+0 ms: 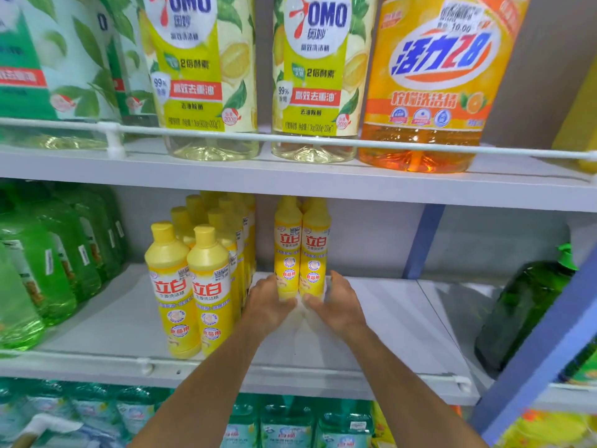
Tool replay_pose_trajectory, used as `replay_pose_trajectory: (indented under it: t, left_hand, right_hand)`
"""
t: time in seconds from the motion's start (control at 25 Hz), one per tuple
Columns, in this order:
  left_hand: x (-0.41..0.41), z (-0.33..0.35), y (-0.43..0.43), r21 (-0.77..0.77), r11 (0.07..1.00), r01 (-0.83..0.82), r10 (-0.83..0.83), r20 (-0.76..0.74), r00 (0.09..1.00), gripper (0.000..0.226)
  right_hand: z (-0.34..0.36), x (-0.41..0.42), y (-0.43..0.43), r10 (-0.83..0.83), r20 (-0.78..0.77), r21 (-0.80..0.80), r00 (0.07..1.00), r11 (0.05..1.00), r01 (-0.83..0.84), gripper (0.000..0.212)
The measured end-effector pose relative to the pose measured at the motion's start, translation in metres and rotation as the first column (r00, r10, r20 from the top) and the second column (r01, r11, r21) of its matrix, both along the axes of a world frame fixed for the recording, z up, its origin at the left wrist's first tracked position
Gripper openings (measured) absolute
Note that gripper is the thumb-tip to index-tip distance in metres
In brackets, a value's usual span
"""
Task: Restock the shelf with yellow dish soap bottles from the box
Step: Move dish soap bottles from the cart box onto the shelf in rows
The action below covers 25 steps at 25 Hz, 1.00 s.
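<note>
On the middle shelf (381, 321) two yellow dish soap bottles stand upright side by side, deep in. My left hand (268, 302) grips the base of the left yellow bottle (287, 244). My right hand (339, 302) grips the base of the right yellow bottle (316, 244). Both thumbs lie across the bottle fronts, almost touching each other. More yellow caps show behind this pair. A block of several yellow bottles (190, 286) stands in rows just to the left, reaching the shelf's front. The box is out of view.
Green bottles (42, 263) fill the shelf's left end. A dark green pump bottle (529, 312) stands at the right behind a blue upright (546, 347). Large OMO bottles (200, 76) and an orange bottle (429, 82) sit above, behind a white rail (323, 140). Teal bottles (284, 421) stand below.
</note>
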<state>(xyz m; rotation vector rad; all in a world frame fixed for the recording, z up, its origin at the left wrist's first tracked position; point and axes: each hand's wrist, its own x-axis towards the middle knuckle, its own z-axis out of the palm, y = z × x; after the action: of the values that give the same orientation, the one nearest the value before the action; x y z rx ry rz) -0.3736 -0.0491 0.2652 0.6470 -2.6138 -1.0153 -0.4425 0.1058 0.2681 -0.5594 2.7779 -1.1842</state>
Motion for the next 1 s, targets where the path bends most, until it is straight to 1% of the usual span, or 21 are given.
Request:
replay_pose_trajectory:
  t: [0.04, 0.08, 0.12, 0.16, 0.28, 0.36, 0.52, 0.68, 0.88, 1.0]
  left_hand:
    - [0.010, 0.005, 0.002, -0.110, 0.991, 0.081, -0.069, 0.108, 0.992, 0.054]
    - [0.020, 0.012, 0.004, -0.223, 0.961, 0.165, -0.114, 0.223, 0.968, 0.060]
    - [0.030, 0.019, 0.007, -0.322, 0.913, 0.249, -0.149, 0.306, 0.940, 0.065]
    - [0.041, 0.028, 0.012, -0.387, 0.866, 0.317, -0.176, 0.357, 0.917, 0.068]
    - [0.086, 0.053, 0.029, -0.498, 0.742, 0.448, -0.252, 0.412, 0.876, 0.076]
    - [0.122, 0.062, 0.041, -0.546, 0.684, 0.484, -0.269, 0.429, 0.862, 0.076]
    - [0.200, 0.058, 0.053, -0.580, 0.648, 0.493, -0.296, 0.404, 0.865, 0.073]
    - [0.277, 0.031, 0.053, -0.547, 0.665, 0.509, -0.303, 0.424, 0.853, 0.073]
    - [0.344, -0.023, 0.052, -0.456, 0.713, 0.533, -0.307, 0.480, 0.822, 0.064]
    - [0.363, -0.061, 0.048, -0.380, 0.748, 0.543, -0.306, 0.529, 0.792, 0.066]
  right_hand:
    - [0.007, 0.008, 0.009, 0.050, -0.029, 0.086, 0.998, 0.995, -0.048, 0.073]
    - [0.017, 0.018, 0.018, 0.112, -0.056, 0.173, 0.992, 0.980, -0.101, 0.067]
    - [0.026, 0.030, 0.026, 0.164, -0.070, 0.248, 0.984, 0.958, -0.142, 0.064]
    - [0.034, 0.041, 0.034, 0.213, -0.086, 0.314, 0.973, 0.933, -0.176, 0.067]
    - [0.056, 0.088, 0.056, 0.292, -0.104, 0.497, 0.951, 0.844, -0.204, 0.083]
    - [0.065, 0.123, 0.068, 0.308, -0.128, 0.562, 0.943, 0.806, -0.187, 0.087]
    - [0.068, 0.202, 0.087, 0.314, -0.179, 0.614, 0.932, 0.776, -0.143, 0.087]
    - [0.045, 0.272, 0.095, 0.324, -0.192, 0.639, 0.926, 0.758, -0.133, 0.083]
    - [-0.005, 0.327, 0.096, 0.320, -0.109, 0.660, 0.941, 0.731, -0.172, 0.084]
    - [-0.043, 0.342, 0.095, 0.323, -0.024, 0.656, 0.946, 0.719, -0.229, 0.082]
